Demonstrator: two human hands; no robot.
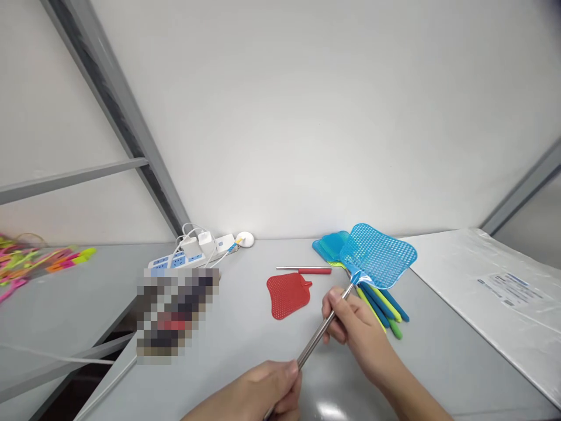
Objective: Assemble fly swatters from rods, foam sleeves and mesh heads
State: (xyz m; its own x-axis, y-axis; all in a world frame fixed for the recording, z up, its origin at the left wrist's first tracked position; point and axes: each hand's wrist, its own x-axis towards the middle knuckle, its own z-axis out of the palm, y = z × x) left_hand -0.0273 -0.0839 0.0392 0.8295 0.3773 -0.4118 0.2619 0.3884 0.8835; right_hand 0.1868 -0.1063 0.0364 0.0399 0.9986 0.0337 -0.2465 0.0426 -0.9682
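Note:
Both hands grip a fly swatter with a blue mesh head (pixel 379 257) and a metal telescopic rod (pixel 316 340). My left hand (pixel 274 386) is closed round the lower part of the rod, hiding its end. Higher up, below the blue head, my right hand (pixel 350 321) pinches the rod between thumb and fingers. On the table left of the right hand lies a loose red swatter head (pixel 289 295). Behind it rests a thin metal rod with a red handle (pixel 314 271). Beyond my right hand, several swatters with blue heads (pixel 331 245) and blue, yellow and green handles (pixel 380 304) lie piled.
A white power strip (pixel 164 262) with plugged-in chargers and cables sits at the back left, beside a round white object (pixel 245 239). A large white package (pixel 495 292) covers the right side. Bright colourful items (pixel 44 260) lie far left, past a metal frame (pixel 127 123).

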